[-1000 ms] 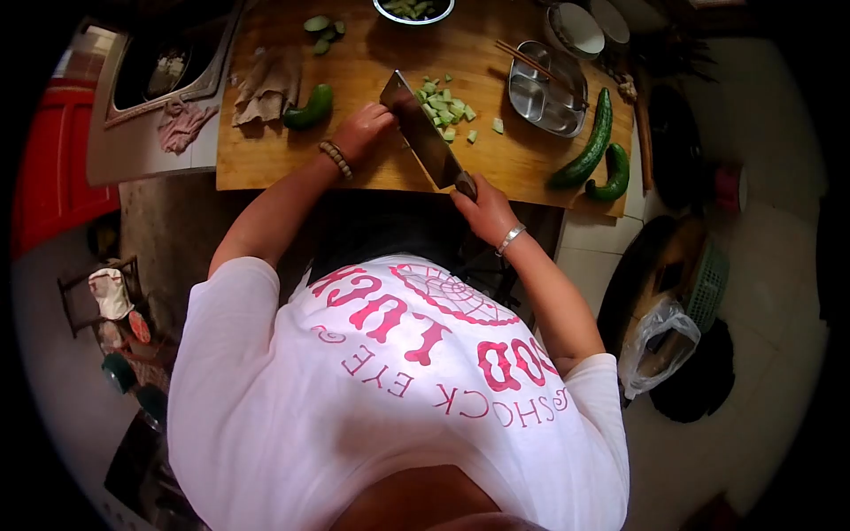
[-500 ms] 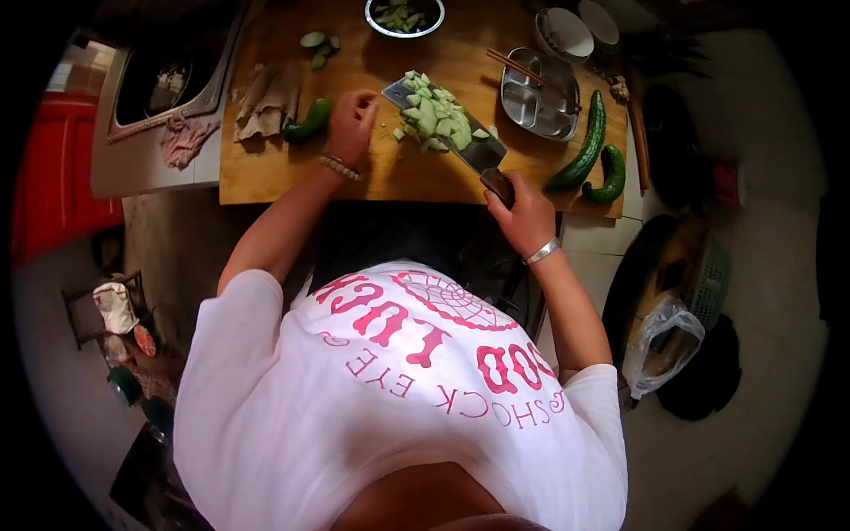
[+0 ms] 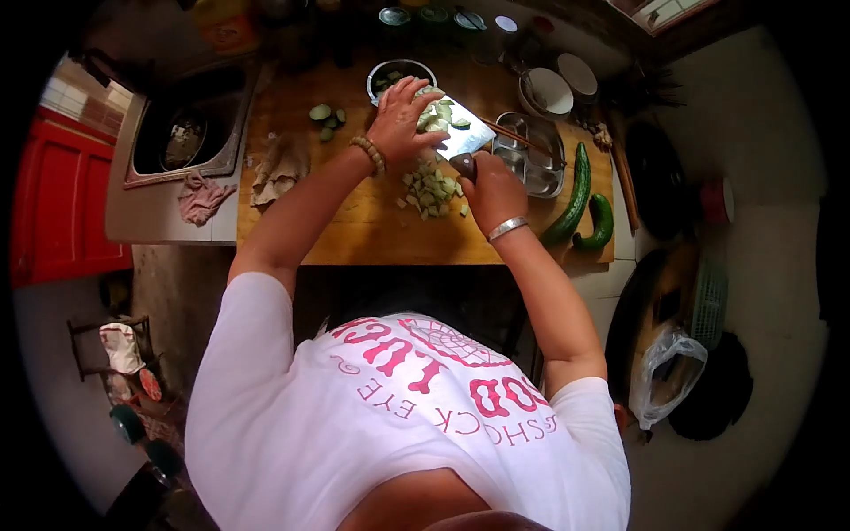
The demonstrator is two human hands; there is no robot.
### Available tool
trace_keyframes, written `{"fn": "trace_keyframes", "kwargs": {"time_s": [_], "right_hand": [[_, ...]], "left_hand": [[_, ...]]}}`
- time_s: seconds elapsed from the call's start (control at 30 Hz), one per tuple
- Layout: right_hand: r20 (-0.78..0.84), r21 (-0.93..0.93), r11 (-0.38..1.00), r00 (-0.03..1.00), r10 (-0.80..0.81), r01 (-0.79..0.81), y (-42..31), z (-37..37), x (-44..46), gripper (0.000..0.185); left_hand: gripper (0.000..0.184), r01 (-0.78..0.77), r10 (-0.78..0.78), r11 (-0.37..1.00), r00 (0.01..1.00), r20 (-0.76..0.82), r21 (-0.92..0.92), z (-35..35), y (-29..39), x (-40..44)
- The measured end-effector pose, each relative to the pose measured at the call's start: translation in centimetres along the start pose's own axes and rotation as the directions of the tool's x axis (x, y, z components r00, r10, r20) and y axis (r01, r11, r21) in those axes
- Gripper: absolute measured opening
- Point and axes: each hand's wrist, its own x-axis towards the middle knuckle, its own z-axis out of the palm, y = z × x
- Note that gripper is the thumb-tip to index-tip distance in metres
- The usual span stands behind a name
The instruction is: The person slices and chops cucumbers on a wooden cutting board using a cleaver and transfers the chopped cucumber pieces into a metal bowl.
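Note:
My right hand [image 3: 496, 190] grips the dark handle of a cleaver [image 3: 471, 140], its broad blade slanting up and left. Diced cucumber [image 3: 436, 115] lies on the blade. Over these pieces my left hand [image 3: 403, 122] is open, fingers stretched out and partly hiding the pile. Just beyond its fingertips stands a metal bowl [image 3: 370, 81] with cut cucumber inside. More cucumber cubes [image 3: 431, 190] lie on the wooden board [image 3: 354, 239] below the blade.
Two whole cucumbers [image 3: 575, 199] lie on the right beside a divided metal tray [image 3: 542, 183] with chopsticks [image 3: 522, 137]. White bowls [image 3: 551, 91] stand behind. At left are cucumber ends [image 3: 320, 112], a beige cloth [image 3: 276, 177], a pink rag [image 3: 205, 199] and a sink [image 3: 181, 133].
The loaded cleaver has moved away from my body to the bowl, leaving some cubes on the board. My left hand has come over the blade from beside the cucumber at left. The view has shifted.

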Motion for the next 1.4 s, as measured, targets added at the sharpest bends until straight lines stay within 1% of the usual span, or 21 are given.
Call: {"fn": "trace_keyframes", "kwargs": {"time_s": [0.07, 0.13, 0.17, 0.23, 0.37, 0.47, 0.67, 0.7, 0.87, 0.93, 0.97, 1.0, 1.07, 1.1, 1.13, 1.2, 1.23, 1.27, 1.33, 1.37, 1.4], "right_hand": [[0.046, -0.019, 1.0, 0.999, 0.022, -0.021, -0.4, 0.3, 1.5, 0.029], [0.114, -0.05, 0.998, 0.992, 0.047, -0.041, -0.9, 0.2, 2.7, 0.03], [0.118, -0.047, 0.998, 0.992, 0.043, -0.038, -1.0, 0.5, 3.2, 0.03], [0.074, -0.051, 0.999, 0.997, 0.014, -0.01, -1.1, 1.2, 3.7, 0.028], [0.045, -0.062, 0.998, 0.999, -0.015, 0.018, -1.4, 1.8, 4.2, 0.029], [0.026, -0.052, 0.998, 0.999, -0.024, 0.026, -1.5, 2.0, 4.6, 0.03], [0.014, -0.053, 0.997, 0.998, -0.055, 0.055, -1.3, 2.5, 4.7, 0.03], [0.025, -0.057, 0.997, 0.999, -0.046, 0.047, -1.6, 2.2, 4.6, 0.031], [0.051, -0.069, 0.998, 0.999, 0.006, -0.003, -1.3, 1.5, 3.4, 0.031], [0.13, -0.06, 0.997, 0.99, 0.06, -0.052, -1.2, 0.6, 2.6, 0.032], [0.133, -0.065, 0.996, 0.989, 0.064, -0.055, -1.0, 0.4, 2.0, 0.032], [0.11, -0.064, 0.997, 0.992, 0.058, -0.051, -0.7, 0.1, 1.3, 0.034], [0.09, -0.063, 0.997, 0.995, 0.051, -0.045, -0.2, -0.5, -0.2, 0.035], [0.039, -0.036, 0.999, 0.999, -0.004, 0.006, 0.1, -1.0, -0.8, 0.034], [-0.014, -0.013, 0.998, 0.998, -0.058, 0.058, 0.2, -1.4, -1.2, 0.032], [-0.008, -0.014, 0.999, 0.999, -0.041, 0.041, 0.2, -2.0, -1.3, 0.035], [-0.006, -0.032, 0.999, 0.999, -0.038, 0.038, 0.3, -2.1, -1.2, 0.034], [-0.003, -0.048, 0.998, 0.999, -0.035, 0.034, 0.3, -2.1, -1.1, 0.034], [-0.001, -0.01, 0.999, 0.999, -0.033, 0.033, 0.1, -1.9, 0.4, 0.033], [0.002, 0.006, 0.999, 0.999, -0.045, 0.045, 0.0, -1.3, 1.2, 0.033], [0.005, 0.022, 0.999, 0.999, -0.049, 0.048, -0.1, -0.7, 2.0, 0.033]], "left_hand": [[0.065, -0.016, 0.015, 1.0, 0.996, 0.088, 0.015, 0.1, -1.3, 1.3], [0.061, -0.021, 0.019, 0.999, 0.995, 0.099, 0.025, 0.2, -2.6, 2.2], [0.058, -0.068, 0.066, 0.998, 0.99, 0.126, 0.014, 0.3, -3.2, 2.6], [0.046, -0.138, 0.141, 0.99, 0.98, 0.141, -0.03, 0.4, -4.4, 3.0], [0.036, -0.192, 0.213, 0.974, 0.956, 0.2, -0.119, 0.5, -5.8, 3.9], [0.034, -0.207, 0.245, 0.963, 0.94, 0.239, -0.172, 0.7, -6.6, 4.6], [0.031, -0.15, 0.197, 0.972, 0.942, 0.271, -0.182, 2.0, -9.5, 5.8], [0.032, -0.191, 0.232, 0.964, 0.944, 0.234, -0.185, 2.3, -10.0, 5.9], [0.031, -0.205, 0.241, 0.963, 0.946, 0.215, -0.177, 4.5, -11.4, 7.1], [0.03, -0.149, 0.183, 0.978, 0.95, 0.252, -0.146, 5.4, -12.2, 7.5], [0.027, -0.171, 0.183, 0.982, 0.967, 0.176, -0.081, 5.9, -12.4, 7.5], [0.027, -0.171, 0.183, 0.982, 0.967, 0.175, -0.085, 5.8, -12.4, 8.0], [0.022, -0.086, 0.058, 0.993, 0.948, 0.313, 0.076, 5.4, -12.3, 8.8], [0.018, -0.099, 0.059, 0.985, 0.963, 0.264, 0.143, 5.4, -12.5, 8.7], [0.018, -0.098, 0.058, 0.985, 0.963, 0.264, 0.144, 5.3, -13.0, 8.7], [0.016, -0.13, 0.1, 0.98, 0.976, 0.192, 0.148, 5.0, -14.0, 9.2], [0.017, -0.13, 0.111, 0.974, 0.987, 0.114, 0.184, 5.0, -13.9, 9.4], [0.017, -0.135, 0.114, 0.974, 0.986, 0.12, 0.184, 5.1, -13.8, 9.3], [0.018, -0.068, 0.069, 0.997, 0.997, -0.034, 0.031, 3.0, -11.7, 9.6], [0.021, -0.183, 0.181, 0.983, 0.981, -0.067, -0.021, 1.7, -10.1, 9.5], [0.022, -0.121, 0.124, 0.988, 0.992, 0.023, -0.091, 1.3, -8.6, 9.1]]}}
